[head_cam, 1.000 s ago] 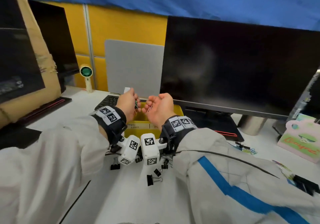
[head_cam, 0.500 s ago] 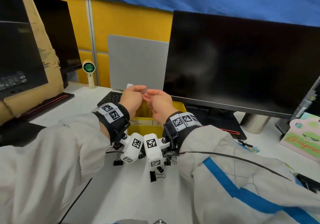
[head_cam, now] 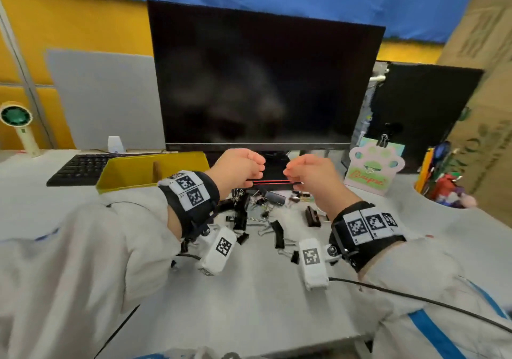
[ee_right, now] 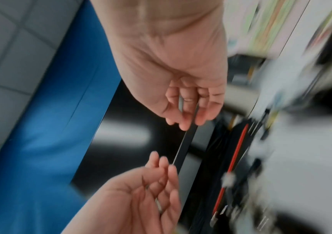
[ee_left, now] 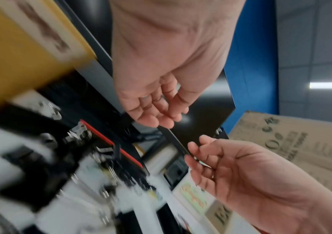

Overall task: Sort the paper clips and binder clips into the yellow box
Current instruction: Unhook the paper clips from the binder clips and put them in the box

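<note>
The yellow box stands on the white desk at the left, with a divider inside; it shows blurred in the left wrist view. Several black binder clips and wire clips lie scattered on the desk between my wrists. My left hand and right hand are raised side by side above that pile, to the right of the box and in front of the monitor base. In the wrist views the left hand and the right hand have loosely curled fingers with nothing pinched between the fingertips.
A large dark monitor stands just behind my hands. A keyboard and a small handheld fan are at the back left. A paw-shaped card, a pen pot and cardboard crowd the right. A black cable crosses my right sleeve.
Both hands have left the spot over the yellow box and moved right, apart from each other. The small clips pinched a second ago are no longer in the fingers. The view swung right.
</note>
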